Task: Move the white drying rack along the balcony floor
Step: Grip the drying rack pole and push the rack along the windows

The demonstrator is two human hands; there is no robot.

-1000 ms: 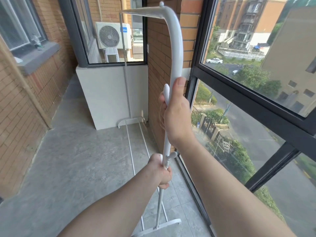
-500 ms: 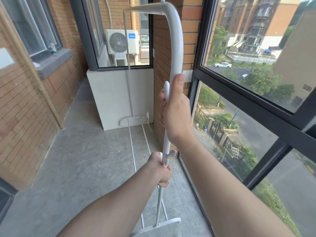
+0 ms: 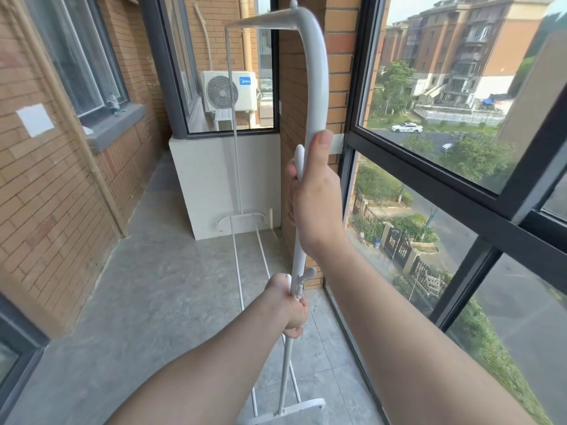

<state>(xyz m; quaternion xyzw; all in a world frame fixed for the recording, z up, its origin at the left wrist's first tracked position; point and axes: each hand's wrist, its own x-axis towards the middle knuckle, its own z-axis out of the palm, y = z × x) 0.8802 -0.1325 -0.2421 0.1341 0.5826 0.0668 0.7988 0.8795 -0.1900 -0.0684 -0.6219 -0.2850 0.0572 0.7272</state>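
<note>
— So where is the tall white metal drying rack (image 3: 316, 72) standing?

— On the grey tiled balcony floor (image 3: 153, 302), close along the black-framed glass window wall (image 3: 460, 185). Its near upright post rises right in front of the camera and curves over at the top into a rail that runs to a thin far post. The far foot sits just beside the low white wall (image 3: 214, 179) under the end window; the near foot bar shows at the bottom edge of the view, with two thin rods joining the feet along the floor.

— And the hands?

— Both on the near post. The right hand (image 3: 319, 197) is higher, fingers wrapped round the post from the far side, thumb (image 3: 320, 145) pressed up along its front. The left hand (image 3: 288, 305) is lower, clenched round the post just under a small white knob fitting (image 3: 306, 276).

— Is the near foot touching the tiles?

— I cannot tell; it may be resting there, but the frame cuts it off.

— Anything else nearby?

— A brick wall (image 3: 46, 194) with a grey sill on the left, and a white air-conditioner unit (image 3: 230, 91) beyond the end window.
</note>
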